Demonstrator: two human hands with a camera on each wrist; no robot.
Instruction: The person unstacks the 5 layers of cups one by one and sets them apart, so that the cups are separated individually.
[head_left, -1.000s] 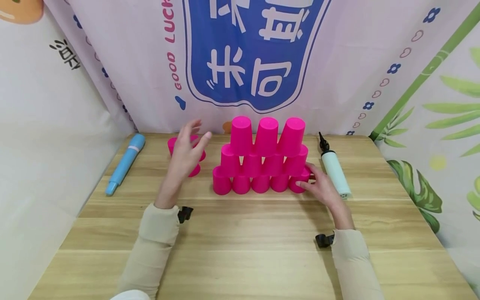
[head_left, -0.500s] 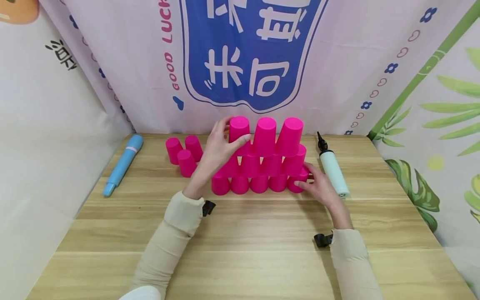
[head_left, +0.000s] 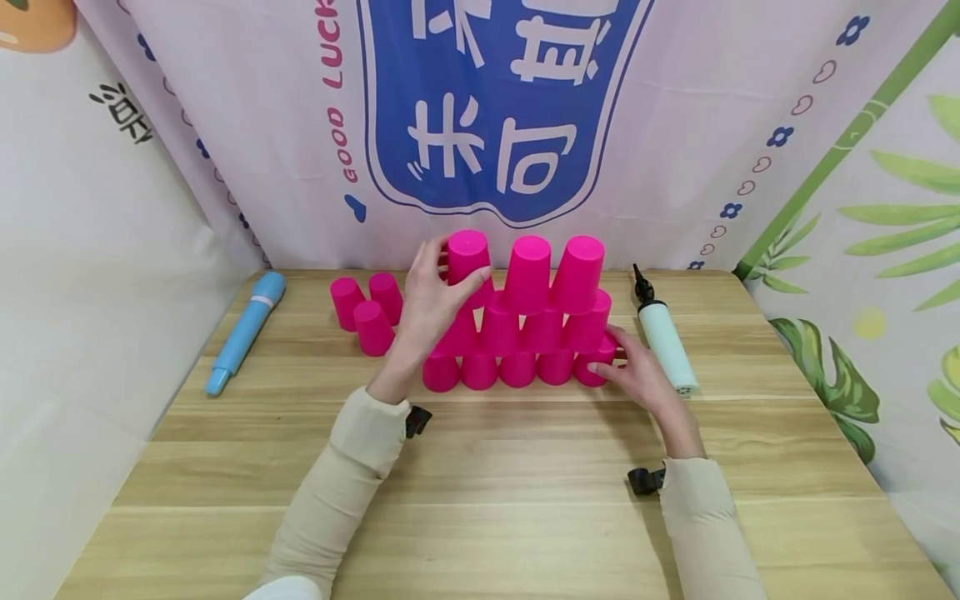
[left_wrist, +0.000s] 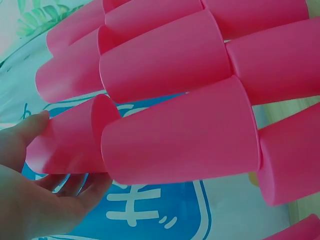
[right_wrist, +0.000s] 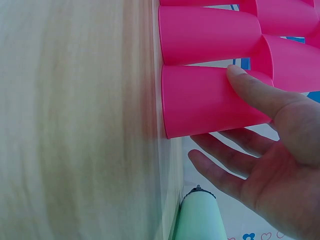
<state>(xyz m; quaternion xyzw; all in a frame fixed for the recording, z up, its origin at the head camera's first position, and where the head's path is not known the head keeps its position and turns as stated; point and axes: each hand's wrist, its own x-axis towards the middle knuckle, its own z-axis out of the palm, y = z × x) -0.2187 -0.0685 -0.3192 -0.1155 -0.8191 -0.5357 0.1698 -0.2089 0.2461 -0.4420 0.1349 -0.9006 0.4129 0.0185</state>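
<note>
Pink cups stand upside down in a wall of three rows, the cup wall (head_left: pixel 517 329) wider at its bottom. At its upper left, my left hand (head_left: pixel 429 304) grips the top-row left cup (head_left: pixel 468 250) between thumb and fingers. That cup sits apart from the middle top cup (head_left: pixel 528 275), and in the left wrist view its rim overlaps the base of the cup under it. At the lower right, my right hand (head_left: pixel 641 371) holds the bottom-row end cup (right_wrist: pixel 215 100), thumb on one side and fingers along the other.
Several more pink cups stand upside down left of the wall, among them a loose cup (head_left: pixel 372 329). A blue tube (head_left: pixel 247 333) lies at the table's left side. Right of the wall lies a mint hand pump (head_left: pixel 667 346) with a black nozzle. A printed cloth (head_left: pixel 675 167) hangs behind.
My left hand has come right from above the loose cups to the top-left cup and gripped it. The cup has since shifted left, away from its neighbour. My right hand has stayed put.
</note>
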